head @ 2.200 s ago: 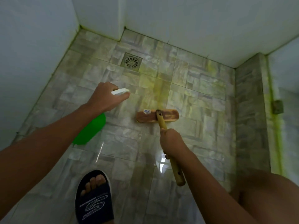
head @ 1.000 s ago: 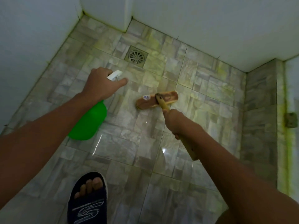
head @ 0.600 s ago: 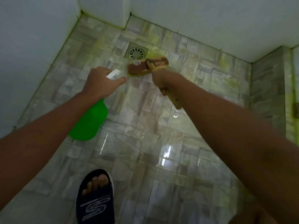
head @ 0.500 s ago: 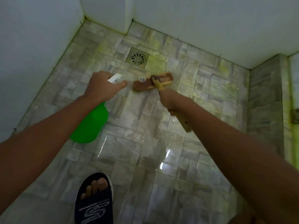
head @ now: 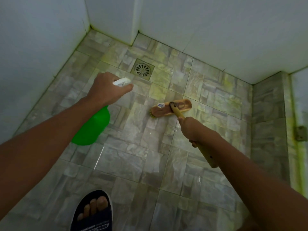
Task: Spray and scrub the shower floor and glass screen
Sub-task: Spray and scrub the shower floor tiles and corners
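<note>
My left hand [head: 106, 89] grips a green spray bottle [head: 92, 129] by its white trigger head, nozzle pointing toward the floor ahead. My right hand [head: 193, 129] holds the yellow wooden handle of a scrub brush [head: 171, 110]. The brush's brown head lies flat on the wet stone-patterned shower floor [head: 133, 157], bristles down, right of the bottle. Yellow-green stains mark the tiles around the brush and along the grout. No glass screen is plainly visible.
A round metal floor drain [head: 142, 69] sits beyond the brush near the back wall. White walls enclose the left and back. A raised tiled kerb [head: 268, 124] runs along the right. My foot in a dark slide sandal [head: 93, 212] stands at the bottom.
The brush pushed forward to the drain, then pulled back toward me and to the right. My left hand and the bottle stayed roughly in place.
</note>
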`<state>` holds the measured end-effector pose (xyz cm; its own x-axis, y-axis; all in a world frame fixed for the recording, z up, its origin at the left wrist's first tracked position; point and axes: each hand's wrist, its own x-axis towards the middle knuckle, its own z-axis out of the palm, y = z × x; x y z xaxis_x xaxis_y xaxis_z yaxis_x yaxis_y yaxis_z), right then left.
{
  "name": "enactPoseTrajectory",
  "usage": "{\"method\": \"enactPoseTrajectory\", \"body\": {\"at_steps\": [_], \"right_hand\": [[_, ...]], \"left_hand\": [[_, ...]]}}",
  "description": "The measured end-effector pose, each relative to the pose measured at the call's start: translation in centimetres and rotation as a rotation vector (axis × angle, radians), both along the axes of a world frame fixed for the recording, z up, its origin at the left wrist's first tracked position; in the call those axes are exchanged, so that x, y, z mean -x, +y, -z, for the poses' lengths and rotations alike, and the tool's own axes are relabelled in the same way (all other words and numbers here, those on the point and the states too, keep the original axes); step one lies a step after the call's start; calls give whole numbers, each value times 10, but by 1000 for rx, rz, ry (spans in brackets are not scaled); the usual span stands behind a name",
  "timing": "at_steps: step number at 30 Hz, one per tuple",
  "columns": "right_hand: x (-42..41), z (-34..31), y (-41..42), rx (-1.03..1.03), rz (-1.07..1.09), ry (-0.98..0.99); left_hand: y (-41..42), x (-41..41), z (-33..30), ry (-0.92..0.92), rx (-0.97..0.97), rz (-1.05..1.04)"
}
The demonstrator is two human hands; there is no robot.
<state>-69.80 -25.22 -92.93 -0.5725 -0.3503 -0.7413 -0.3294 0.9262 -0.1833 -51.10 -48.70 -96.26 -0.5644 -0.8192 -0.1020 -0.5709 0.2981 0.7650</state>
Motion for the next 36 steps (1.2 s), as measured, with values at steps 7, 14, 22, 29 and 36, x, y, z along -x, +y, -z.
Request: {"method": "enactPoseTrajectory", "body": {"at_steps": [7, 14, 22, 29, 36], "right_hand": [[13, -4, -31, 1, -33, 8], [48, 8, -180, 214, -255, 71], [32, 7, -115, 72, -163, 24], [14, 2, -80, 29, -127, 37], [8, -3, -143, 115, -119, 8]], "left_hand": [[-16, 4, 10, -30, 50, -31], [-27, 14, 24, -84, 42, -34], [-36, 12, 21, -38, 88, -59], [-36, -1, 11, -22, 15, -69], [-25, -29, 7, -67, -6, -195]]}}
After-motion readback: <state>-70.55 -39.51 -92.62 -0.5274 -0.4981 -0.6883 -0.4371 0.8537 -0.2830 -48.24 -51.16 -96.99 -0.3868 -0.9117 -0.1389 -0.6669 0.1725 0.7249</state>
